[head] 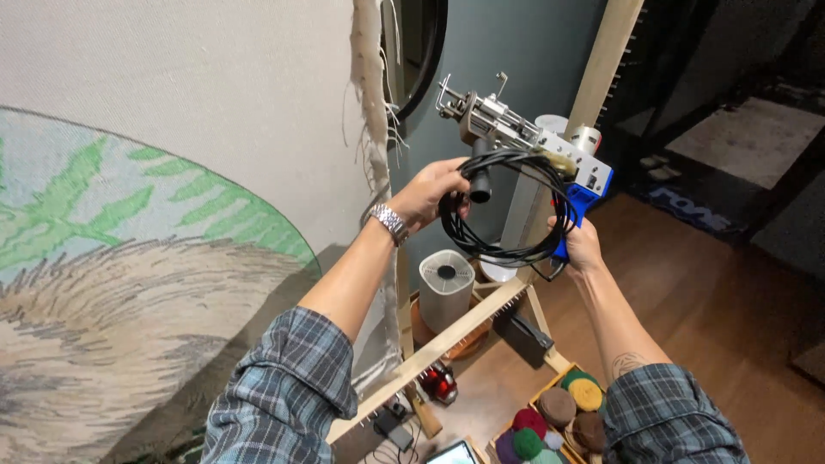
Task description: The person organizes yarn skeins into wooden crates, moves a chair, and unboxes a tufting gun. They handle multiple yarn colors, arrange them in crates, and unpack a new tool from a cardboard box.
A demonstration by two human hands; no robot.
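A tufting gun (524, 137) with a metal body and blue handle is held up in front of a wooden frame. My right hand (583, 245) grips the blue handle from below. My left hand (432, 191), with a metal watch on the wrist, holds the black front grip and the coiled black power cord (507, 245) that hangs in loops under the gun. Both forearms come out of rolled plaid sleeves.
A stretched cloth with a tufted green, pale blue and beige design (129, 258) fills the left. The wooden frame (455, 335) has a diagonal brace. Below sit a white cylindrical appliance (445, 288), a box of yarn balls (559, 417) and a wooden floor.
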